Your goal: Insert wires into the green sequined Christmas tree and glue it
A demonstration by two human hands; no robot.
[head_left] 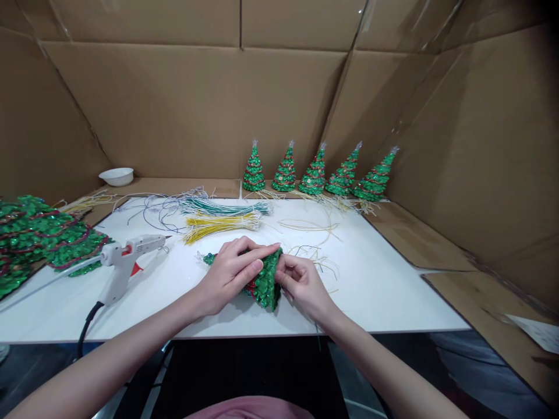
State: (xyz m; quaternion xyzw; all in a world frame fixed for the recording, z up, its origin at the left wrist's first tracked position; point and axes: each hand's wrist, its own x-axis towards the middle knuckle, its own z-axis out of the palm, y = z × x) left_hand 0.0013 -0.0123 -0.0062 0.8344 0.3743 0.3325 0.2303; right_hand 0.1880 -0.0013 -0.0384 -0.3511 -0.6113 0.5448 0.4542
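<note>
A small green tinsel Christmas tree (265, 286) lies on its side on the white table, its star tip to the left and its base to the right. My left hand (236, 270) rests over it, fingers laid across the branches and thumb against its side, holding it down. At the tree's base, my right hand (301, 282) has its thumb and fingers pinched together. A thin green wire (317, 336) hangs below that hand; whether it is the piece in the pinch is hidden.
A white glue gun (124, 265) with a cord stands left, beside larger tinsel trees (65, 238). Behind my hands lie yellow wires (222, 224) and green wires (222, 205) in bundles. Several small trees (313, 174) line the cardboard wall. A white bowl (117, 176) sits at back left.
</note>
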